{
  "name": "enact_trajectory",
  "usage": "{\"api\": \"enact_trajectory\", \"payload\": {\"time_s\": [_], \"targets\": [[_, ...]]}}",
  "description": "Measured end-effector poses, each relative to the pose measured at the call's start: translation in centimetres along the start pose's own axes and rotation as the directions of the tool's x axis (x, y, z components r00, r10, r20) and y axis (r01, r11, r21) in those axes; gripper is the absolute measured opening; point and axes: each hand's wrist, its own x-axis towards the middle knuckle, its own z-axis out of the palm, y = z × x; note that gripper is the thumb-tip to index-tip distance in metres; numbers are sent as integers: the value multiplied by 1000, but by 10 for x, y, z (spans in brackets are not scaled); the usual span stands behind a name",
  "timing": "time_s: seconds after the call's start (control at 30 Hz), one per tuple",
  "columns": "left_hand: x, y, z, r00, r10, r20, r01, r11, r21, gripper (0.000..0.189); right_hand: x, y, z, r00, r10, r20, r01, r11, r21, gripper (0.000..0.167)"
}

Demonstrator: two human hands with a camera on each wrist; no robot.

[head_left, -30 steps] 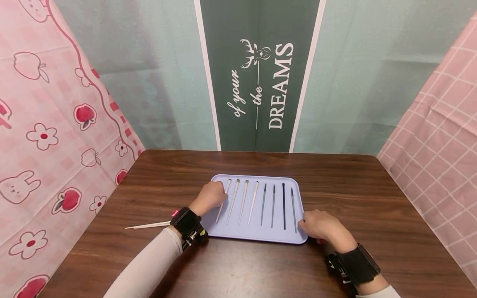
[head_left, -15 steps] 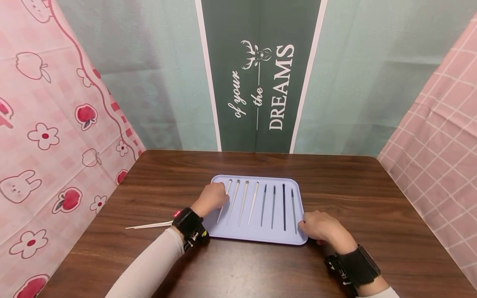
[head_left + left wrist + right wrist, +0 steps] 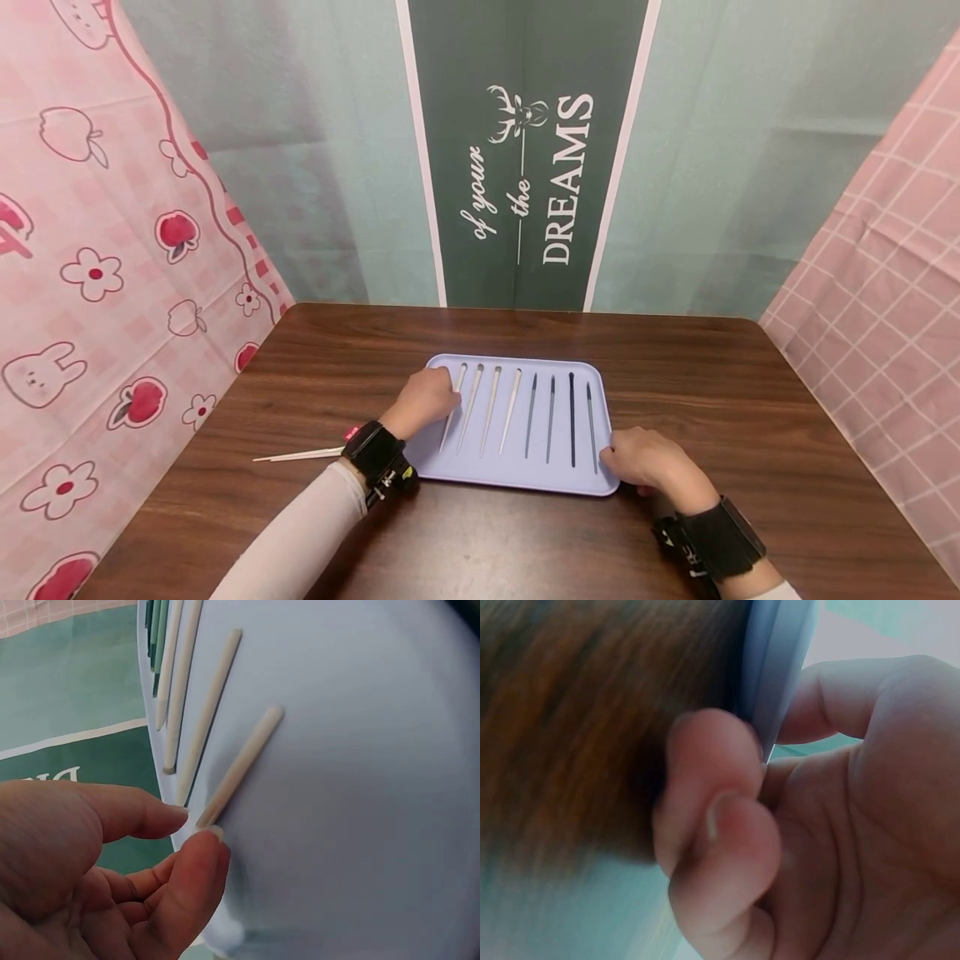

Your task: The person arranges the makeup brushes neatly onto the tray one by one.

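A lilac tray (image 3: 517, 486) lies on the table with a row of makeup brushes on it, pale-handled ones at left and grey-blue or dark ones (image 3: 572, 421) at right. My left hand (image 3: 423, 398) reaches over the tray's left side. In the left wrist view its thumb and a finger pinch one end of the leftmost pale makeup brush (image 3: 244, 765); a neighbouring pale brush (image 3: 211, 712) lies beside the fingertips. My right hand (image 3: 647, 456) grips the tray's right rim near the front corner, thumb on one side and curled fingers on the other in the right wrist view.
Two thin pale sticks (image 3: 300, 455) lie on the brown wooden table (image 3: 480, 550) left of the tray, their right ends hidden behind the left wrist strap (image 3: 373, 450). Printed cloths hang behind the table (image 3: 337, 208) and at both sides.
The leftmost brush's near end has shifted slightly to the right under the left hand. The right hand stays at the rim, and the head view has tilted a little.
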Motion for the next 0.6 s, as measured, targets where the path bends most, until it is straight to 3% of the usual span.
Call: {"api": "enact_trajectory", "payload": {"time_s": [0.2, 0.4, 0.6], "targets": [[-10, -5, -15, 1000, -6, -18, 7, 1000, 26, 9, 0, -1, 1, 1000, -8, -1, 8, 1000, 1, 18], [-22, -12, -29, 1000, -30, 8, 29, 995, 97, 18, 1, -1, 0, 1000, -5, 3, 5, 1000, -5, 17], [-32, -25, -39, 999, -37, 32, 34, 993, 109, 25, 1, 0, 0, 1000, -8, -5, 8, 1000, -19, 18]]}}
